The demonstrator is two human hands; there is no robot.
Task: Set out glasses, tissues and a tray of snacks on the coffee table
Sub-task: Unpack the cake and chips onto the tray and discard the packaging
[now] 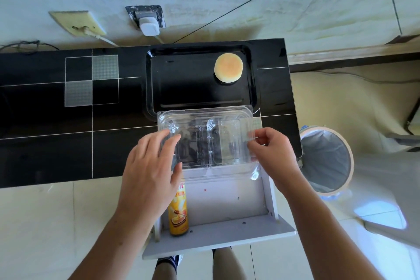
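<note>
Both hands, left and right, pinch a clear plastic container above the glossy black worktop; a bun sits on the far black tray.

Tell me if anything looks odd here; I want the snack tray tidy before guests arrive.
The black tray holds only one round cake, off in its far right corner. The clear plastic box, held by the left hand and right hand, looks empty and overlaps the tray's near rim.
</note>
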